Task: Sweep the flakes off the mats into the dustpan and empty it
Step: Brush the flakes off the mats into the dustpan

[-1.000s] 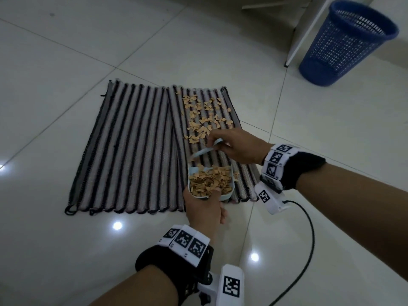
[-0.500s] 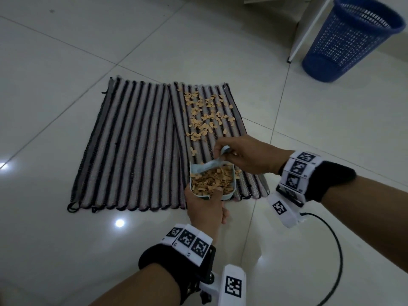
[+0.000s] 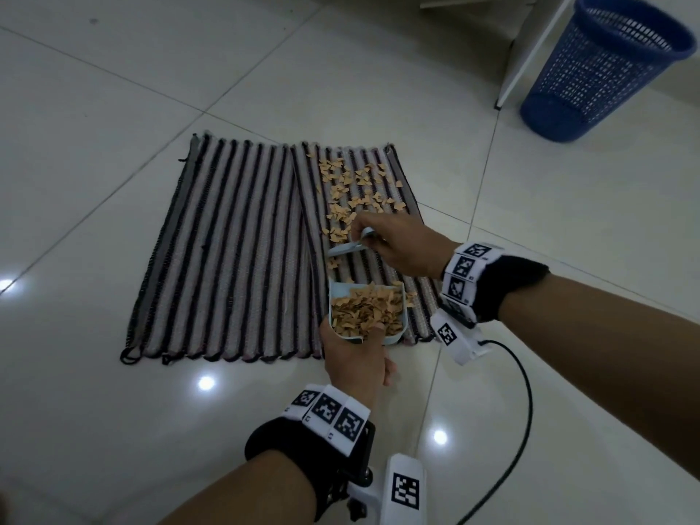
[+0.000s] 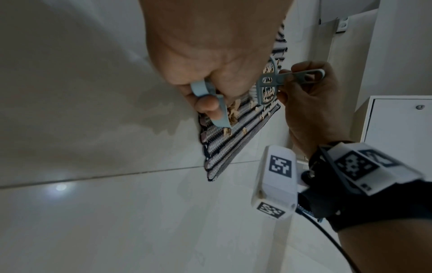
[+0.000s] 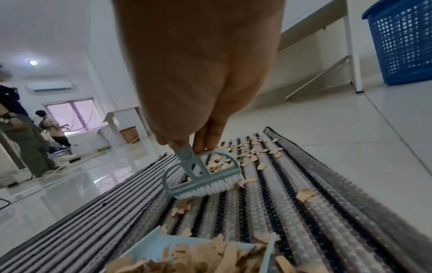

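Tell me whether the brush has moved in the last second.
Yes. The brush in the right hand went from right at the dustpan mouth back up the striped mat, toward the loose flakes.

Both forearms are bare. Behind the left hand [image 3: 354,358] sits a black wristband [image 3: 288,445] edged with white square-coded tags; a white tagged camera block hangs below. The right hand [image 3: 401,244] wears the same, trailing a black cable [image 3: 524,430].
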